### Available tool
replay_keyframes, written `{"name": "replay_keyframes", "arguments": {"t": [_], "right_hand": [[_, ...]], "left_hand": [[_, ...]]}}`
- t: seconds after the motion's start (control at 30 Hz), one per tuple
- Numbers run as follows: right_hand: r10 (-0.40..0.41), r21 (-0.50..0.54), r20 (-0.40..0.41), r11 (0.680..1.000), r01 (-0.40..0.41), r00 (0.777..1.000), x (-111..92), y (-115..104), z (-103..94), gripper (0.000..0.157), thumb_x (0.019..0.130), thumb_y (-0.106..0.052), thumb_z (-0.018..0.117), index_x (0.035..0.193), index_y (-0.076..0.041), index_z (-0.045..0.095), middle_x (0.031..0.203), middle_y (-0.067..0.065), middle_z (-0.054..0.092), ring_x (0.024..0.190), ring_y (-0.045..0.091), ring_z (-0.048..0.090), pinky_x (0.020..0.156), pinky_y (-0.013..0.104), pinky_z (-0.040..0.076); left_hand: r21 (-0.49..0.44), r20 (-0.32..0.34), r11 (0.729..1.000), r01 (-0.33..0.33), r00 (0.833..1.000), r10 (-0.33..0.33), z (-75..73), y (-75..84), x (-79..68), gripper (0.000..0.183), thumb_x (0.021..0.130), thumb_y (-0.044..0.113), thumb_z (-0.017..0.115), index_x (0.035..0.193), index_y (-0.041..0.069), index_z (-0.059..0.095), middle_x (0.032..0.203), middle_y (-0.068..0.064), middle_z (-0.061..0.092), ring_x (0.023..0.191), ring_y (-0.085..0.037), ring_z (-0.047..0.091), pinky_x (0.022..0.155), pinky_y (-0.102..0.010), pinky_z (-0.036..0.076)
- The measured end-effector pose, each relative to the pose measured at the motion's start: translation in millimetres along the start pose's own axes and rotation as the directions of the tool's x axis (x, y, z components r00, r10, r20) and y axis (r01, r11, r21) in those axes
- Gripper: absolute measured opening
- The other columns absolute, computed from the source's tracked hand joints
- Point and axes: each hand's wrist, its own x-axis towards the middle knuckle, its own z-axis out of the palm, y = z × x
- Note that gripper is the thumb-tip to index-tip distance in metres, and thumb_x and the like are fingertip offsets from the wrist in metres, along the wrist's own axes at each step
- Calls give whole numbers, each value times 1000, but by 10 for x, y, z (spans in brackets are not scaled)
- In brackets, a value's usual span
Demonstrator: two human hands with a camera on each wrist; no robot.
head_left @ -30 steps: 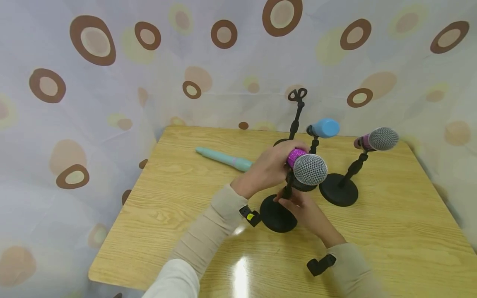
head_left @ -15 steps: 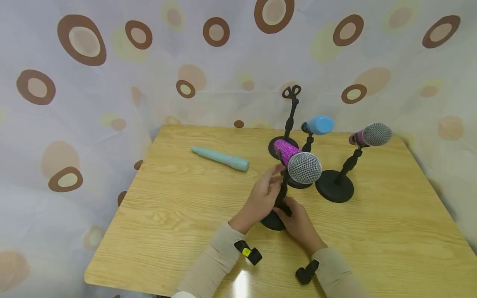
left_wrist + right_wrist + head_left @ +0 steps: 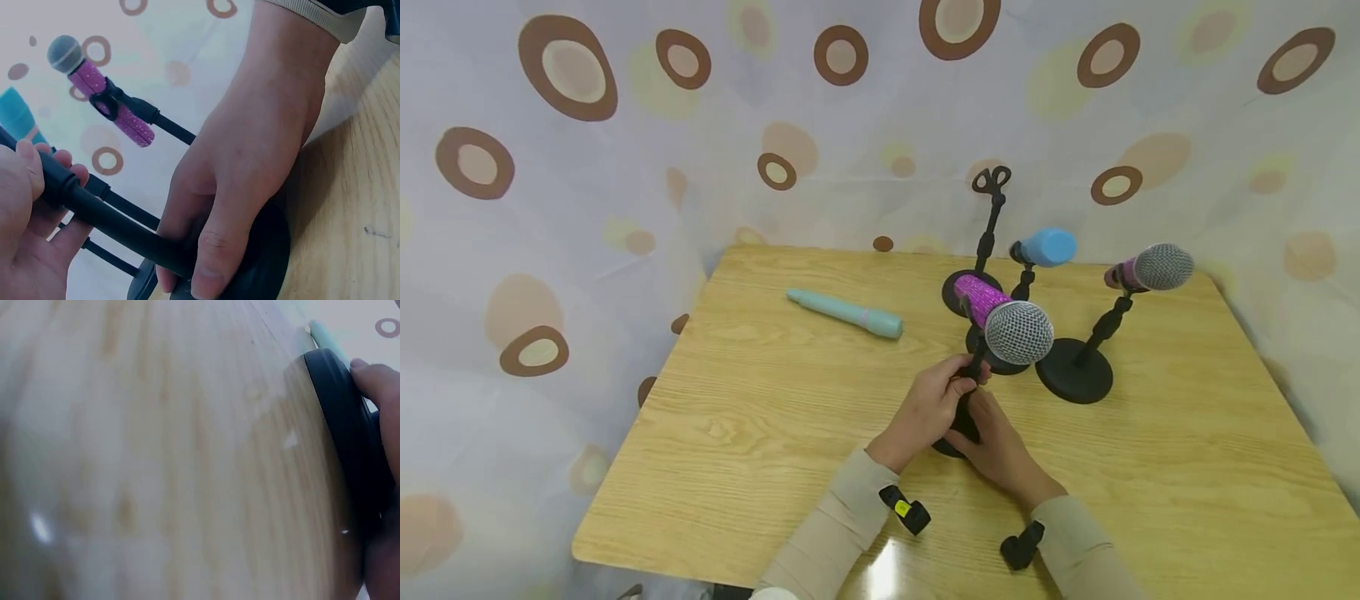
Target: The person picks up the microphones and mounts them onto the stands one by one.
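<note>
A: State the position of the magenta microphone [image 3: 988, 307].
B: It is mounted at the top of the nearest stand [image 3: 966, 421], above both hands. Its silver grille [image 3: 1019, 332] faces the near right.
A: Report the left hand [image 3: 925, 412].
B: Thumb and fingers are curled around the pole [image 3: 125, 230], below the microphone.
A: And the right hand [image 3: 1000, 450]?
B: It grips the same pole lower down, at the round base [image 3: 270, 247].
A: Identify the adjacent items.
B: Just behind is a blue microphone [image 3: 1048, 247] on its stand. A rear stand [image 3: 987, 242] carries a two-loop clip. To the right, a purple microphone [image 3: 1150, 268] is mounted on another stand. A mint-green microphone [image 3: 846, 312] lies flat on the counter [image 3: 737, 467], left of the stands.
</note>
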Motion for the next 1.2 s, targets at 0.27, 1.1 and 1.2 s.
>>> {"name": "replay_keyframes", "arguments": {"t": [0.27,1.1,1.2], "right_hand": [[80,45,74,996,-83,994,-5,-19,-16,84,82,-30,82,149,-3,39,149,13,43,139,30,40,112,55,36],[145,61,89,987,-151,985,5,-38,-8,95,84,-31,80,158,-11,24,162,10,27,149,32,28,118,56,28],[141,64,90,987,-147,986,3,-34,7,88,84,-30,80,155,-9,31,159,9,31,148,31,31,118,56,29]], "left_hand": [[78,-41,996,-47,998,51,16,-7,-11,29,102,17,48,124,3,60,117,-9,71,116,-13,66,100,-19,49],[268,-121,955,-126,979,163,45,-12,-22,26,96,17,64,120,6,65,113,-5,71,106,-13,68,89,-18,54],[274,-144,953,-128,974,172,50,-8,-30,28,95,18,66,121,7,63,114,-6,70,105,-14,68,89,-19,55]]}}
